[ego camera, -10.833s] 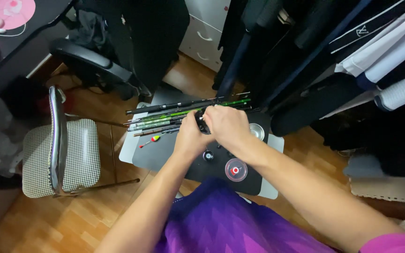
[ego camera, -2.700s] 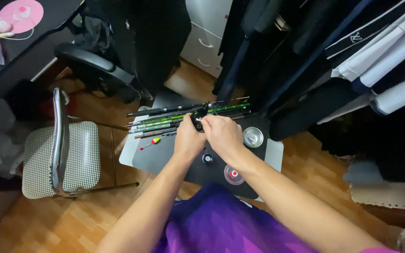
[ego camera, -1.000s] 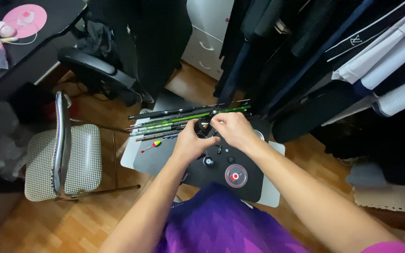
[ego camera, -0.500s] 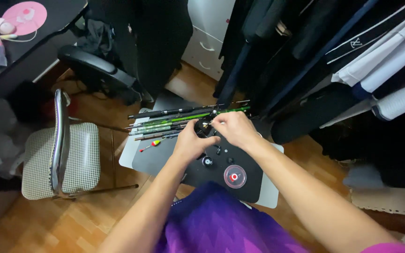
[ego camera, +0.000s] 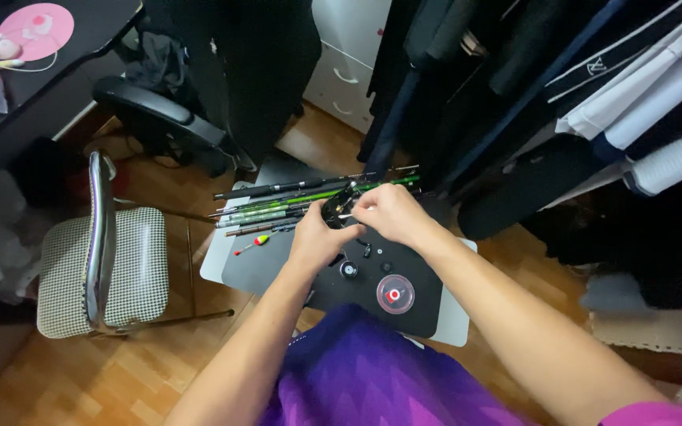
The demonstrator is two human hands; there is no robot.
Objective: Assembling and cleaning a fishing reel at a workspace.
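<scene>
Both hands meet over a low table with a black mat [ego camera: 278,264]. My left hand [ego camera: 315,237] grips a small black fishing reel [ego camera: 335,211] from below. My right hand [ego camera: 384,213] pinches at the reel's right side with its fingertips. Just behind the hands lies a bundle of black and green fishing rod sections [ego camera: 278,201]. A small red and yellow float [ego camera: 260,241] lies on the mat to the left. A round line spool with a red centre [ego camera: 395,293] and a few small dark reel parts [ego camera: 349,269] rest on the mat nearer me.
A checked chair with a chrome frame [ego camera: 96,260] stands at the left. A black office chair [ego camera: 159,118] and a dark desk with a pink disc [ego camera: 37,30] are farther left. Hanging dark clothes [ego camera: 499,87] crowd the right, with white drawers [ego camera: 345,63] behind.
Both hands have stayed at the reel above the mat, with my right hand's fingers shifting slightly on it. The view has drifted a little. Nothing else on the mat has moved.
</scene>
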